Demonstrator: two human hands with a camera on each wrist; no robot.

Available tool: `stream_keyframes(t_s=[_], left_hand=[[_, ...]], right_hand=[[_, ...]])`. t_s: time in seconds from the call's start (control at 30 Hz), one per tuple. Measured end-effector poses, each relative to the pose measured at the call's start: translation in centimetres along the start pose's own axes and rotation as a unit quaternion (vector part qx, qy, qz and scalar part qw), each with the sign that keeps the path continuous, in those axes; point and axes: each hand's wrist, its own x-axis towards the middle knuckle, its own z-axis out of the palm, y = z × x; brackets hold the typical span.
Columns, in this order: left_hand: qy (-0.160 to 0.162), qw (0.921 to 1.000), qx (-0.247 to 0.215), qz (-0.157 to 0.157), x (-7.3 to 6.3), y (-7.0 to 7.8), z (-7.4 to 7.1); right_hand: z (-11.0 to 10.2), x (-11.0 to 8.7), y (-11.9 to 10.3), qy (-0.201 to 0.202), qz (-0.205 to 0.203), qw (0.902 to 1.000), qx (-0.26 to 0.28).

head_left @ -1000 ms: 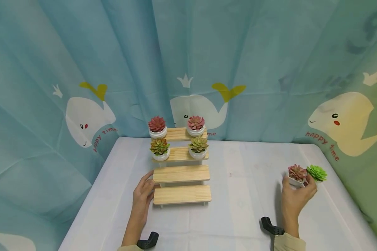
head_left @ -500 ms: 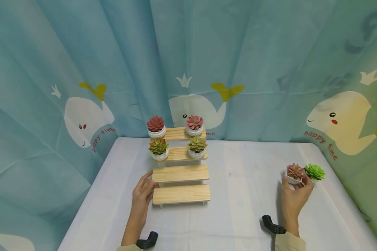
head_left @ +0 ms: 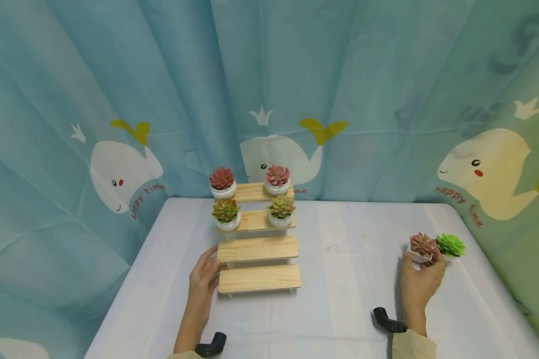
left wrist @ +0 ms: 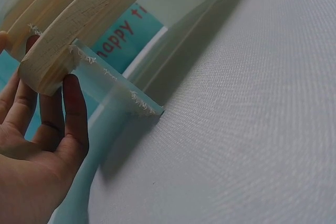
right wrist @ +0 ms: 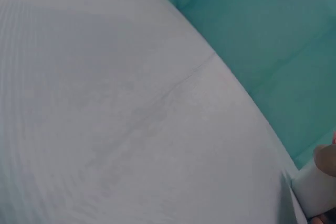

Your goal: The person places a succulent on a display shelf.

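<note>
A tiered wooden display stand (head_left: 258, 249) holds four potted succulents on its two upper shelves; its two lower shelves are bare. At the stand's left end, my left hand (head_left: 202, 279) grips a shelf. In the left wrist view, the fingers (left wrist: 76, 114) of that hand lie above and below the end of a wooden board (left wrist: 58, 59). Far right, my right hand (head_left: 419, 286) pinches the white pot (head_left: 417, 257) of a reddish succulent (head_left: 423, 244) between thumb and fingers. In the right wrist view only part of this white pot (right wrist: 315, 190) shows at the lower right corner.
Just right of the held pot stands a bright green succulent (head_left: 450, 245), its pot partly hidden. A white cloth covers the table (head_left: 341, 279). Blue-green curtains (head_left: 377, 99) printed with whales hang behind and at both sides.
The right hand and the reddish succulent's pot have shifted very slightly left in the head view, along with a small shift of the whole scene. The left hand stays at the stand.
</note>
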Motion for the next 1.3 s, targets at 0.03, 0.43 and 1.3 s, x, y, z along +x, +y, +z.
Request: stream_keyframes(t_s=[0.03, 0.43, 1.3], left_hand=[[0.001, 1.0000, 0.000, -0.001, 0.0, 0.0, 0.0], [-0.003, 0.9999, -0.006, -0.009, 0.1, -0.1, -0.1], [-0.003, 1.0000, -0.002, 0.005, 0.0, -0.1, 0.0]], right_hand=[[0.0, 0.0, 0.0, 0.000, 0.001, 1.0000, -0.001], [0.0, -0.1, 0.1, 0.012, 0.000, 0.9998, -0.013], [0.8, -0.9, -1.1, -0.163, -0.006, 0.9817, 0.099]])
